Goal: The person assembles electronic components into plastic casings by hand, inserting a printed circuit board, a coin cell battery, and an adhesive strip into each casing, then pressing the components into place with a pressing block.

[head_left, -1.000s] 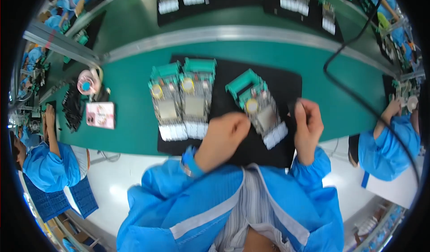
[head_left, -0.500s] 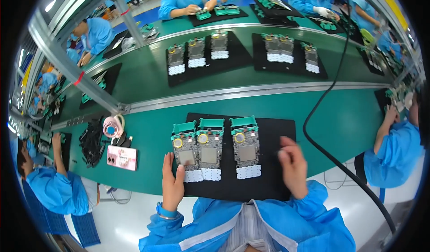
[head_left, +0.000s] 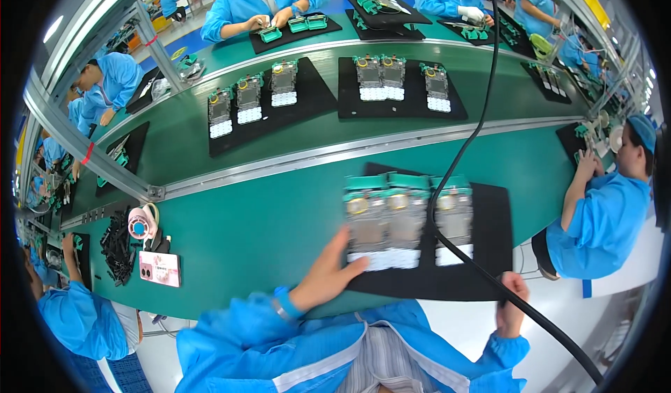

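Observation:
Three circuit boards (head_left: 388,218) lie upright on a black mat (head_left: 493,239), two side by side and one apart on the right. Each has a green plastic frame at the far end, a round yellow-ringed part below it and a white dotted strip at the near end. At the leftmost board, my left hand (head_left: 325,271) is open, fingers along its side and thumb over its white strip. My right hand (head_left: 512,302) grips the mat's near right corner; the black cable partly covers it. Boards and mat are blurred by motion.
A black cable (head_left: 458,159) hangs across the mat. Left on the green table (head_left: 231,246) are a pink phone (head_left: 160,268), a small fan (head_left: 142,223) and a pile of black parts (head_left: 117,246). Beyond a metal rail, two mats (head_left: 307,106) carry similar boards. Co-workers sit around.
The mat and its boards have shifted right across the table. My right hand has closed on the mat's near right corner; my left hand has followed the boards. The view has turned.

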### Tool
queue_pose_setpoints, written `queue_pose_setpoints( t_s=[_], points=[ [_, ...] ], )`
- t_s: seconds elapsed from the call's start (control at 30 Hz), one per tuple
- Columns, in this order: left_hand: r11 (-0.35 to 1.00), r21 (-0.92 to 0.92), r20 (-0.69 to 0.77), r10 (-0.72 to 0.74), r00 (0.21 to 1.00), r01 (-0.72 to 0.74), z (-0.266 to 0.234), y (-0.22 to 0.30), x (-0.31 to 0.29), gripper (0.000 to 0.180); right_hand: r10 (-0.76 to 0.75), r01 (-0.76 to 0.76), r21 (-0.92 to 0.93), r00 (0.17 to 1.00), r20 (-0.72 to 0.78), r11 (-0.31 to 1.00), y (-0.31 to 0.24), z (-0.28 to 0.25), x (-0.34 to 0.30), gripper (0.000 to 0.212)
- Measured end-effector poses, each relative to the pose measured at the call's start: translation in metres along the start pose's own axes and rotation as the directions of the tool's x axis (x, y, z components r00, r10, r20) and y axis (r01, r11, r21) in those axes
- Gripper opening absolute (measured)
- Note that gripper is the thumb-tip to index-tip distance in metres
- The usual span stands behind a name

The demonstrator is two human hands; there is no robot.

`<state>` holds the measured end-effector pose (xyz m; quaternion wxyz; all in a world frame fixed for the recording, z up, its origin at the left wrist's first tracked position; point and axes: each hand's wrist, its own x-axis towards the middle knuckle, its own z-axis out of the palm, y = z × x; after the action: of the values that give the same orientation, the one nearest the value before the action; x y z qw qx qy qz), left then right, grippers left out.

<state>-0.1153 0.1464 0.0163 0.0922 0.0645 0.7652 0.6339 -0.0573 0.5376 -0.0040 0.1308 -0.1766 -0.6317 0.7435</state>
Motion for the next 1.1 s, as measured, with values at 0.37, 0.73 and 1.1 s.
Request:
queue_pose_setpoints(
  t_s=[0.37, 0.73, 1.1],
  points=[
    [0.953, 0.157, -0.129, 0.278, 0.952, -0.258, -0.077, -0.03, 0.077, 0.057, -0.662, 0.478, -0.484, 0.665, -0.346, 0.733, -0.019, -0.089, 0.106, 0.022],
    [0.328, -0.764, -0.643, -0.315, 0.698, -0.555, -0.336, -0.098, 0.033, 0.064, -0.781, 0.509, -0.804, 0.618, 0.091, 0.308, -0.112, -0.093, 0.368, 0.026],
    [0.722, -0.558, -0.8, -0.339, 0.495, -0.409, -0.351, -0.092, 0.082, 0.038, -0.846, 0.789, -0.486, 0.506, 0.168, 0.375, -0.037, 0.158, 0.261, 0.03]
  ],
)
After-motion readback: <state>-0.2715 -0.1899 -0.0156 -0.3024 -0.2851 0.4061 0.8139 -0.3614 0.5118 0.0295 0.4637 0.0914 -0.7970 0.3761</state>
